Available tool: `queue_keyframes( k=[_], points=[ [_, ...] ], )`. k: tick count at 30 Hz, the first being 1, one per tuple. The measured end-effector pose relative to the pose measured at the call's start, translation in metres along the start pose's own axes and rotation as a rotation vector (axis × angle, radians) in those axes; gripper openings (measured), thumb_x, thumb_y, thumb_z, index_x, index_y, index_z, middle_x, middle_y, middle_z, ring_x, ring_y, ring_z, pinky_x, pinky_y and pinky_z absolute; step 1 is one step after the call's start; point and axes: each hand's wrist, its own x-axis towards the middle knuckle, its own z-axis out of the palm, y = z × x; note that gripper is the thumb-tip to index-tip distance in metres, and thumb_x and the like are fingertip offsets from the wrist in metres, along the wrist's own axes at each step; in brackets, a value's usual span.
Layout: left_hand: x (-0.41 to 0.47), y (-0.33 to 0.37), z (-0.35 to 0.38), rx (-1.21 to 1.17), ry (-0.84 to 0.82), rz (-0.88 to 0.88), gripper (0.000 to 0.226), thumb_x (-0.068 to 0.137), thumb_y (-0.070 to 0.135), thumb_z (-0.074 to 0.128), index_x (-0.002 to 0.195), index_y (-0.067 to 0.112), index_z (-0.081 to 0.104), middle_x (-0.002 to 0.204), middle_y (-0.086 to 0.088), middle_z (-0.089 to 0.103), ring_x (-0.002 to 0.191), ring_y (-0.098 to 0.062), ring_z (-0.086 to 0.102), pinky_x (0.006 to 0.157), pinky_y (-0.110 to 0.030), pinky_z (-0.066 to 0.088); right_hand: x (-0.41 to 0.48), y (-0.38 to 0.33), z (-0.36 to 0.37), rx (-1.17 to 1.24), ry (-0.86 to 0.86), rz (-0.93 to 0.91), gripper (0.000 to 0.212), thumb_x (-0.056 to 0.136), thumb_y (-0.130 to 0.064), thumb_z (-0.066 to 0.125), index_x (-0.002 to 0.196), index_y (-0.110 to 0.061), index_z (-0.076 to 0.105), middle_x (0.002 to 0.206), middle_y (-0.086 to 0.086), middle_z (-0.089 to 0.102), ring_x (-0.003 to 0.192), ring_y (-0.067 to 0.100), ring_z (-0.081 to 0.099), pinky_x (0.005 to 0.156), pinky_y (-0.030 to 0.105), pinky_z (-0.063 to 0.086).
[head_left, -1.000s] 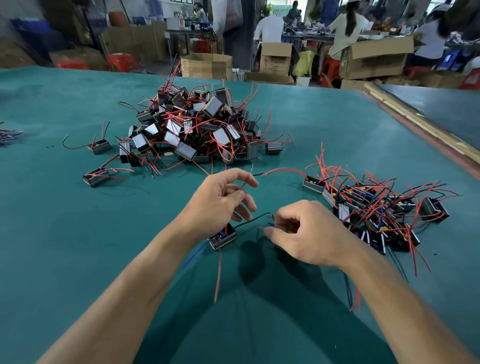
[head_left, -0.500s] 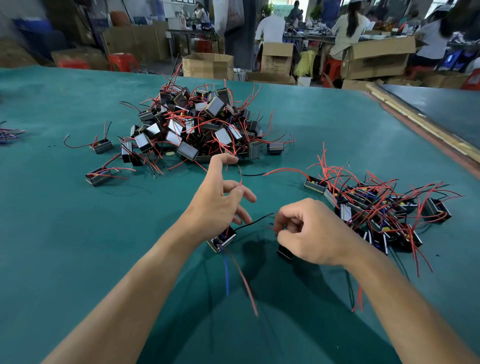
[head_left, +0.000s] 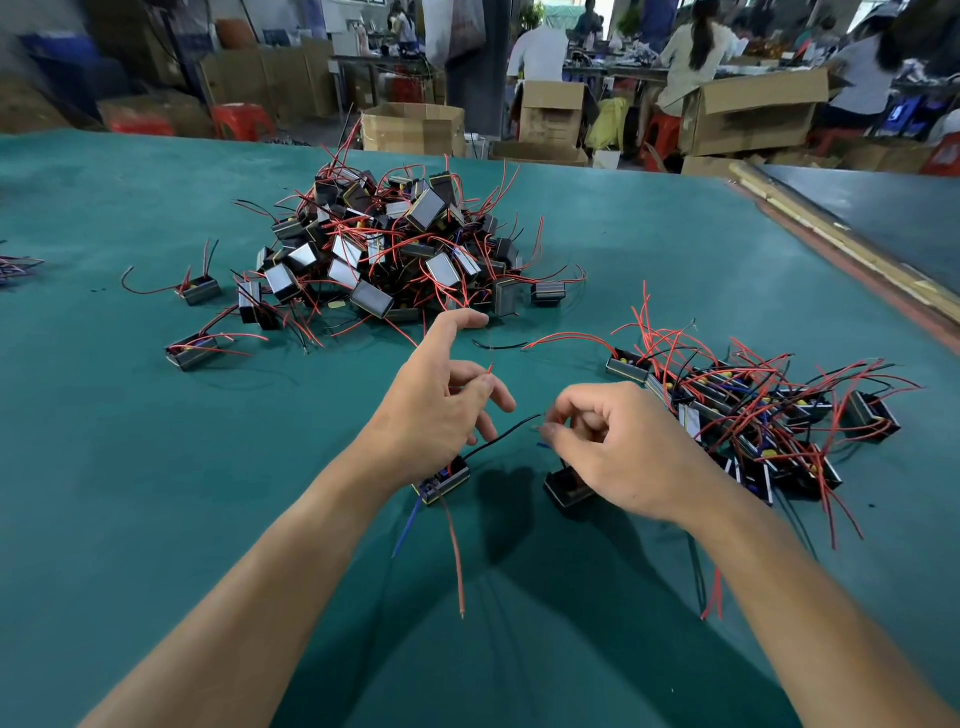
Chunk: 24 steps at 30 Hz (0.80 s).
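My left hand (head_left: 434, 410) hovers over the green table (head_left: 130, 467), with a small black module (head_left: 447, 480) tucked under its palm. Its thumb and a curled finger pinch a thin red wire (head_left: 490, 370), while the index finger points toward the big pile. A black wire (head_left: 506, 434) runs from this module to my right hand (head_left: 623, 447). The right fingers are curled and pinch the wire ends at their tips. A second black module (head_left: 569, 491) sits under the right palm. Blue and red leads (head_left: 454, 551) trail from the left module toward me.
A large heap of black modules with red wires (head_left: 395, 254) lies ahead at the centre. A flatter pile (head_left: 769, 415) spreads out on the right. Two stray modules (head_left: 200, 288) lie at the left. Cardboard boxes (head_left: 413, 130) and seated people are beyond the table's far edge.
My left index finger has stretched out toward the big pile. The red lead below the left module has swung about. The module under my right hand has come into view.
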Motion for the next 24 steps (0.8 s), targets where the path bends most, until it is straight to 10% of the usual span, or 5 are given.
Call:
queue_keyframes(
  k=[9,14,19,24],
  points=[
    [-0.003,0.004,0.0,0.034,-0.049,0.002,0.034,0.097,0.0,0.047,0.118,0.027,0.045,0.077,-0.001,0.074,0.057,-0.017,0.061,0.054,-0.026,0.048,0.0,-0.001,-0.001,0.068,0.126,-0.015,0.018,0.087,-0.026,0.068,0.07,-0.023,0.062,0.06,-0.01,0.061,0.054,0.018,0.053,0.057,0.035,0.046],
    [-0.006,0.006,0.002,0.045,-0.03,0.037,0.036,0.095,-0.001,0.052,0.118,0.026,0.056,0.073,0.0,0.074,0.044,-0.011,0.038,0.044,-0.018,0.035,0.0,-0.003,-0.002,0.07,0.16,-0.018,0.02,0.088,-0.02,0.07,0.071,-0.026,0.061,0.066,-0.017,0.061,0.049,0.006,0.048,0.053,0.013,0.034],
    [-0.005,0.006,0.005,0.06,-0.103,0.014,0.044,0.095,-0.002,0.049,0.124,0.029,0.062,0.071,0.001,0.072,0.058,-0.034,0.04,0.056,-0.047,0.043,0.001,-0.007,-0.002,0.209,0.163,0.033,0.014,0.09,-0.011,0.066,0.083,-0.024,0.066,0.069,-0.01,0.066,0.054,0.021,0.065,0.059,0.039,0.056],
    [-0.006,0.006,0.008,0.02,-0.167,-0.003,0.052,0.094,-0.007,0.048,0.132,0.026,0.058,0.07,0.0,0.071,0.058,-0.022,0.036,0.056,-0.036,0.037,0.0,-0.01,-0.005,0.298,0.132,0.075,0.02,0.092,-0.004,0.061,0.078,-0.017,0.065,0.067,-0.005,0.068,0.055,0.018,0.071,0.061,0.049,0.061]
  ],
)
